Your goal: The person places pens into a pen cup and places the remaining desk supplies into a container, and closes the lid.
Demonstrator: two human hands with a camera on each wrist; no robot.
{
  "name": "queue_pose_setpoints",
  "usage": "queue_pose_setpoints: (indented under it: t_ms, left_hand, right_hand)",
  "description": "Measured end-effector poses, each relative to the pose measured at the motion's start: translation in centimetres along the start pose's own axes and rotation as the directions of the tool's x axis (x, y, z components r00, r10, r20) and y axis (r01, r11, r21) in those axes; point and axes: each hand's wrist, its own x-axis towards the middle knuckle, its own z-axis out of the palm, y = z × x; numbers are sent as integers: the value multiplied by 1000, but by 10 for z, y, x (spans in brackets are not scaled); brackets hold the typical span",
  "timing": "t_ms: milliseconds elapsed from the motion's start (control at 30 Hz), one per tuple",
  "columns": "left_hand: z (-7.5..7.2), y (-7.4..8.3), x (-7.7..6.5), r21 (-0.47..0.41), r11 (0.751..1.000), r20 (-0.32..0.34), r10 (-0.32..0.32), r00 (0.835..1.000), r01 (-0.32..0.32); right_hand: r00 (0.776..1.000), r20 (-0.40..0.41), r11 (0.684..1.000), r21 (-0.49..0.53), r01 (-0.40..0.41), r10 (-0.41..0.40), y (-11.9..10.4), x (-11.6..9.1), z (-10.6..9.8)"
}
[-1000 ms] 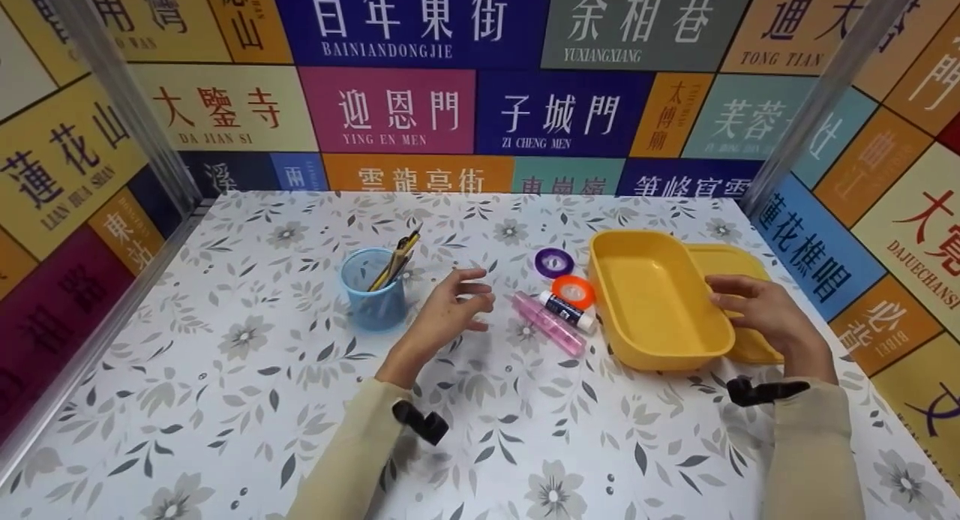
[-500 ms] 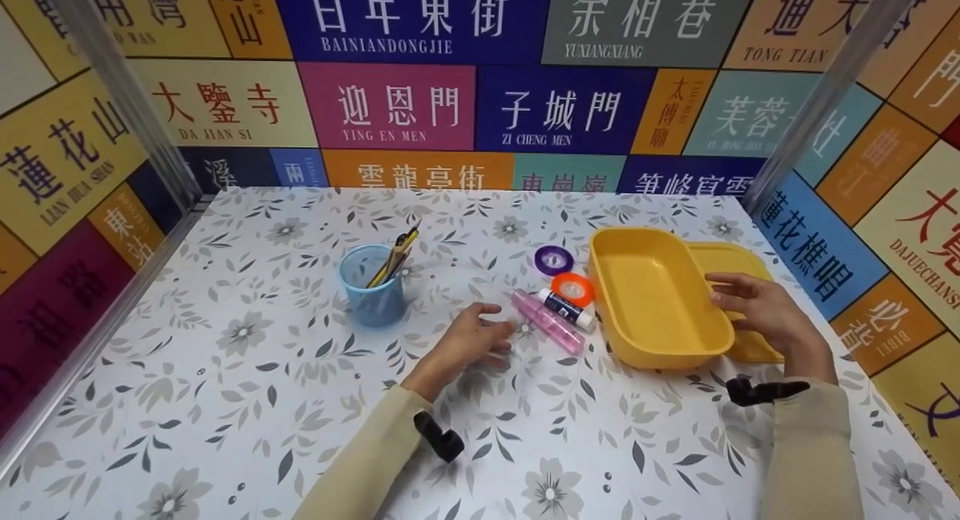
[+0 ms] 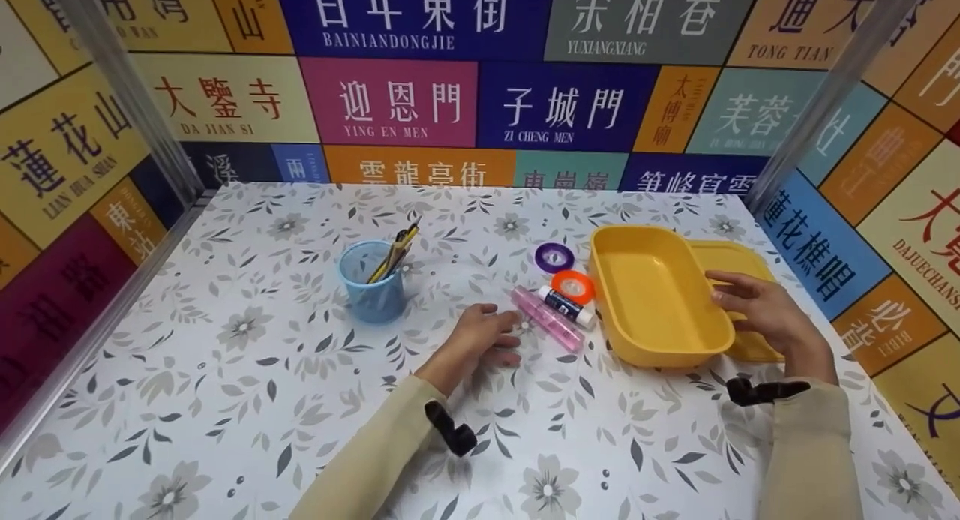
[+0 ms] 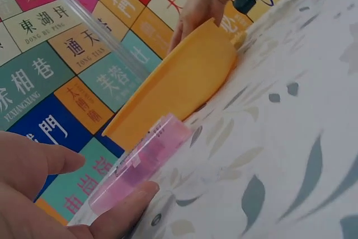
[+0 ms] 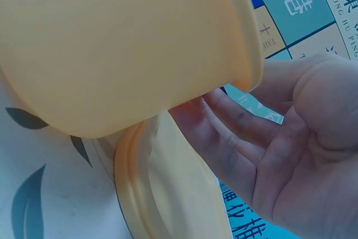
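Observation:
In the head view my left hand (image 3: pixel 486 341) hovers low over the table with fingers apart, just left of a pink see-through tube (image 3: pixel 546 321). The left wrist view has the tube (image 4: pixel 140 163) beyond the gap between thumb and fingers, with nothing held. A white glue stick (image 3: pixel 564 307) with a dark label lies alongside the tube. My right hand (image 3: pixel 765 314) holds the right side of an empty yellow box (image 3: pixel 656 299). In the right wrist view its fingers (image 5: pixel 224 132) rest against the outer wall, and the thumb passes behind the rim.
A yellow lid (image 3: pixel 739 261) lies under the box's right side. Orange (image 3: pixel 573 287) and purple (image 3: pixel 554 257) tape rolls sit left of the box. A blue mesh cup (image 3: pixel 373 291) with pencils (image 3: pixel 399 251) stands further left. Printed panels (image 3: pixel 401 103) enclose the flowered table (image 3: pixel 247 400).
My left hand has come down from beside the blue cup, toward the near right, to the pink tube. The right hand and the yellow box have stayed in place.

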Motion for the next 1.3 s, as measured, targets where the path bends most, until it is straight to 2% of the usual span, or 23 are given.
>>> queue_pose_setpoints:
  t_ms: [100, 367, 633, 933, 1133, 1300]
  left_hand:
    - [1, 5, 5, 10, 1000, -16, -25, 1000, 25]
    - [-1, 12, 19, -1, 1000, -9, -1, 1000, 1]
    - [-5, 21, 32, 21, 999, -11, -27, 1000, 27]
    - [-2, 27, 43, 54, 999, 20, 6, 1000, -7]
    - [-4, 31, 51, 144, 990, -5, 11, 1000, -11]
    - [-9, 34, 57, 217, 976, 7, 10, 1000, -11]
  right_hand:
    - [1000, -2, 1000, -1, 7, -7, 0, -1, 0]
    - [1000, -17, 1000, -5, 2, -2, 1, -3, 2]
    - [1000, -26, 1000, -14, 6, -6, 1, -1, 4]
    - [1000, -28, 1000, 1, -2, 2, 1, -1, 1]
    - [1000, -19, 1000, 23, -10, 11, 1, -2, 0]
    - [1000, -13, 999, 32, -10, 10, 1, -2, 0]
